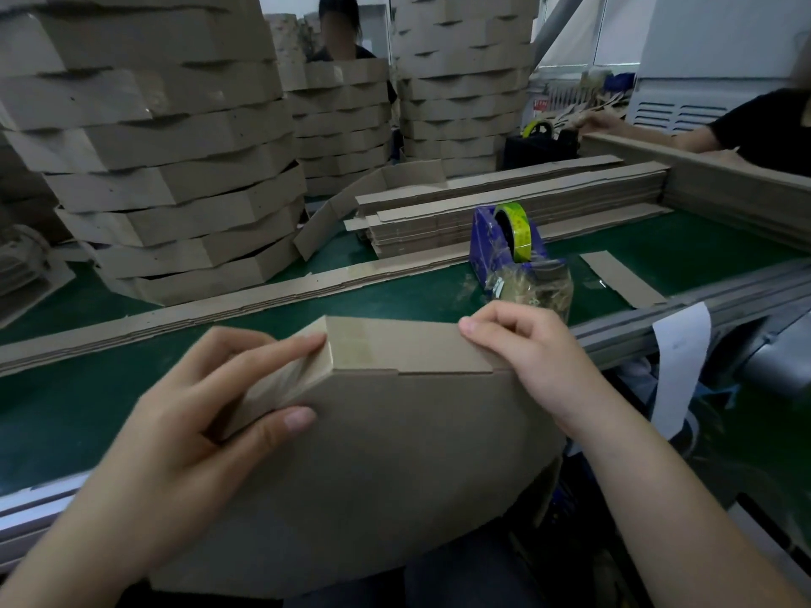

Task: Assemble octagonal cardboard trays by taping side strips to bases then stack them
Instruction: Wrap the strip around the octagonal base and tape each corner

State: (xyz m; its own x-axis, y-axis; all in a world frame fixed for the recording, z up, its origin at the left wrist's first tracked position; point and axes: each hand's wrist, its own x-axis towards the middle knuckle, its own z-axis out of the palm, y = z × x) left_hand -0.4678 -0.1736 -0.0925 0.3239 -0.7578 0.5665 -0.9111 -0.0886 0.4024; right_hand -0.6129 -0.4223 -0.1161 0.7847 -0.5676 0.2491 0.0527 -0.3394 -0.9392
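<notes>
Many finished trays stand stacked at the upper left of the frame, while one tray is only partly built, held low in the centre over the near edge of the desk. The left hand pinches its taped corner and the right hand curls over the side strip along the top edge. Most other sides look unwrapped yet, with the tape dispenser and flat strips waiting behind.

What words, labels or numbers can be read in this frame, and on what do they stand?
None can be read.
Green-yellow tape roll on the blue plastic tape dispenser: print blurred.
White paper sheet hanging at the table edge: faint marks, illegible.
Red label at the back: too small.
</notes>
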